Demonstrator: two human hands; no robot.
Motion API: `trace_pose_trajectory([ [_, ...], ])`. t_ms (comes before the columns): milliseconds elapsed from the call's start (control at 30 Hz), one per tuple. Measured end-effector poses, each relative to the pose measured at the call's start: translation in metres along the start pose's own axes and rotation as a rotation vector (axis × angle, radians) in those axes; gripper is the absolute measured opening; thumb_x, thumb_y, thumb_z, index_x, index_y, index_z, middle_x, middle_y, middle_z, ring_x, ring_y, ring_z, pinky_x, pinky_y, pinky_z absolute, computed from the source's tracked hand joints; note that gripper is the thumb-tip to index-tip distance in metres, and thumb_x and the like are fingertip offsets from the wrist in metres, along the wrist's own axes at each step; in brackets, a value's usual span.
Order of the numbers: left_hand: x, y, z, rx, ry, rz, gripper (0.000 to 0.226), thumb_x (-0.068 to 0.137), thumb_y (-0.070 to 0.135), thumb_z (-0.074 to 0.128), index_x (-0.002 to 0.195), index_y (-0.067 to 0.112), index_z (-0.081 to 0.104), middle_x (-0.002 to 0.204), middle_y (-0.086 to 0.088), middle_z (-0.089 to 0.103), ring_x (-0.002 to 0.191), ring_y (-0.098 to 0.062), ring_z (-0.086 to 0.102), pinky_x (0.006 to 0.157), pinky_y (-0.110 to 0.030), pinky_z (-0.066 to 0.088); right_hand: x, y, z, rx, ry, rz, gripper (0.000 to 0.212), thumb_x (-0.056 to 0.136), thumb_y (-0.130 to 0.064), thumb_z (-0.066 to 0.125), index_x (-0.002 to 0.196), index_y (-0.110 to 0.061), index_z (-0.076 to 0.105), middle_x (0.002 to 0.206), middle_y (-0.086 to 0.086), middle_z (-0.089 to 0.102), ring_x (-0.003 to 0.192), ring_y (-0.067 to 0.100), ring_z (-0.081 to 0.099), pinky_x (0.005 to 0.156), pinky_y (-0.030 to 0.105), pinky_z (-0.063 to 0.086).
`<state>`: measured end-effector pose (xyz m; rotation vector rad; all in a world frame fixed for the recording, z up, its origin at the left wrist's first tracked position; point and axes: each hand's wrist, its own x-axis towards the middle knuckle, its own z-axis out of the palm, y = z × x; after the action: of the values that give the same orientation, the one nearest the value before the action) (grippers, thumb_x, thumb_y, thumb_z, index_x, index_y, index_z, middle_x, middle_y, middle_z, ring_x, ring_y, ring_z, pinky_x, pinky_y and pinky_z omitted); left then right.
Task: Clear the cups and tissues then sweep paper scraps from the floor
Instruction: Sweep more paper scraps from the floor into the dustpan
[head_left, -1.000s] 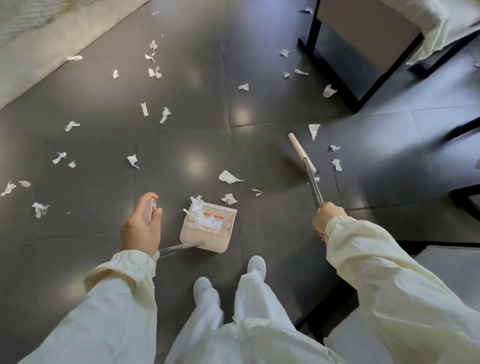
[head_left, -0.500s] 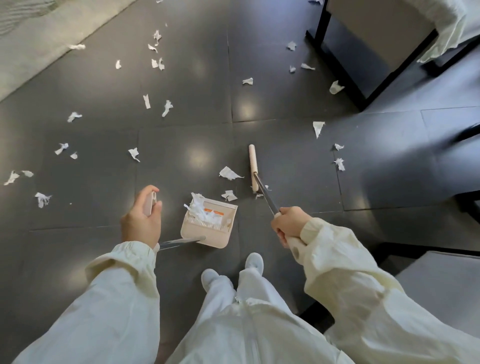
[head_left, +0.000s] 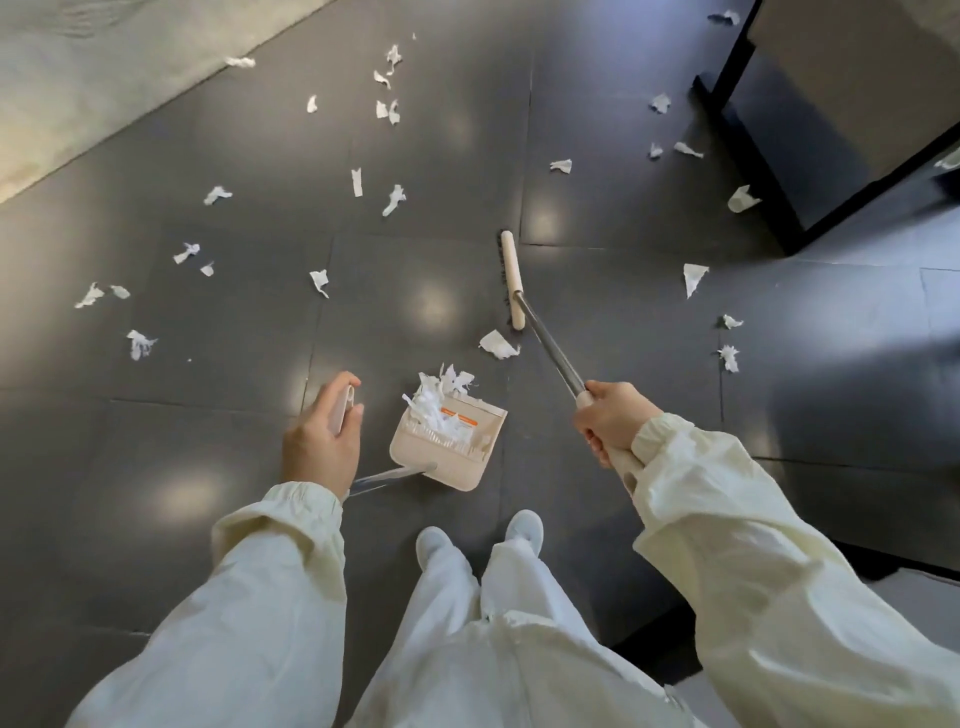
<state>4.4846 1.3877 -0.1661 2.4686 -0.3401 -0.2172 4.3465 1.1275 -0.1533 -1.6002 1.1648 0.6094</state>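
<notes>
Across the dark floor (head_left: 218, 426) lie white scraps (head_left: 497, 345), one just beside the broom (head_left: 511, 280) head. More fill the dustpan (head_left: 441, 465) standing near the shoes (head_left: 524, 525). The right hand (head_left: 610, 421) curls round the broom's handle; the left hand (head_left: 319, 441) grips the dustpan's handle. Black furniture (head_left: 831, 104) stands at the upper right.

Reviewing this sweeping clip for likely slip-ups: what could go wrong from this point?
1. The scrap pile is heaped at the dustpan mouth; sweeping more in may push some back out.
2. The nearest scrap lies at the broom head end, so a stroke may slip past it.
3. The far scrap beside the dark furniture base may be missed.
</notes>
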Motion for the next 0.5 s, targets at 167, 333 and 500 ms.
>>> trace_pose_trajectory([
  [167,-0.005,-0.013,-0.01,0.022,0.043,-0.004,0.023,0.088,0.008,0.061,0.109,0.018,0.064,0.076,0.0,0.053,0.067,-0.025,0.046,0.068,-0.028,0.038,0.023,-0.001,0.026,-0.25,-0.009,0.012,0.026,0.086,-0.002,0.041,0.107,-0.013,0.053,0.063,0.01,0.052,0.053,0.026,0.051,0.054,0.032,0.05],
  [333,0.004,-0.013,-0.01,-0.034,0.056,0.008,0.024,0.087,0.005,0.062,0.109,0.016,0.065,0.082,0.004,0.057,0.07,-0.017,0.045,0.07,-0.017,0.033,0.004,0.013,0.057,-0.364,-0.144,0.006,0.043,0.092,-0.01,0.037,0.133,-0.017,0.044,0.067,0.007,0.052,0.056,0.023,0.05,0.062,0.033,0.049],
  [500,0.004,-0.019,-0.011,-0.056,0.053,0.009,0.023,0.087,0.008,0.06,0.108,0.018,0.064,0.077,0.003,0.052,0.068,-0.018,0.043,0.068,-0.019,0.034,-0.039,0.017,0.07,-0.325,-0.331,-0.007,0.042,0.095,-0.01,0.034,0.137,-0.01,0.04,0.055,0.004,0.048,0.035,0.014,0.042,0.038,0.023,0.042],
])
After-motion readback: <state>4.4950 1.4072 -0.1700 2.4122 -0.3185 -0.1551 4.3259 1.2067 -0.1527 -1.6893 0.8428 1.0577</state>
